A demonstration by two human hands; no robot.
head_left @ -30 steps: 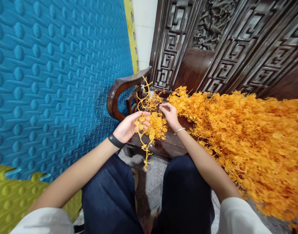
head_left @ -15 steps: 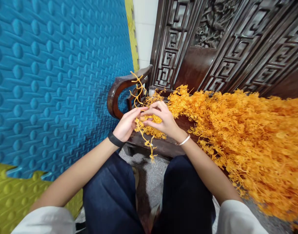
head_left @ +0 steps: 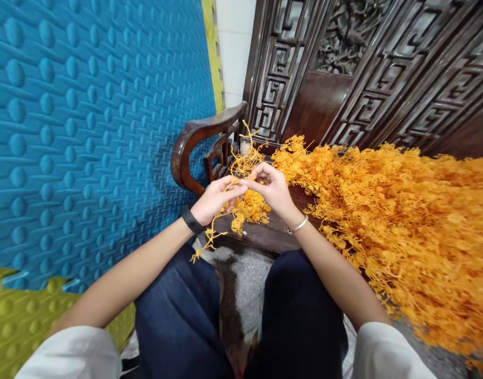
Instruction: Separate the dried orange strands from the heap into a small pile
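Note:
My left hand (head_left: 216, 201) is closed around a thin orange plastic sprig (head_left: 210, 237). One end of the sprig trails down below the hand toward my left knee, and a branching stem (head_left: 247, 131) rises beyond the fingers. My right hand (head_left: 275, 190) meets it from the right, thumb and forefinger pinched at the sprig beside my left fingertips. The exact spot between the fingertips is hidden. Just under both hands, a small pile of orange plastic flower pieces (head_left: 254, 208) lies on the dark wooden bench seat (head_left: 265, 238).
A large heap of the same orange sprigs (head_left: 415, 221) covers the bench to the right. The curved wooden armrest (head_left: 186, 152) stands at the left, before a blue foam mat (head_left: 87, 131). Behind is the carved backrest (head_left: 316, 105). A small pale object (head_left: 245, 146) sits near the back corner.
My right hand has come left from above the seat to meet my left hand. My left fingers have closed, and the sprig's lower end has swung left.

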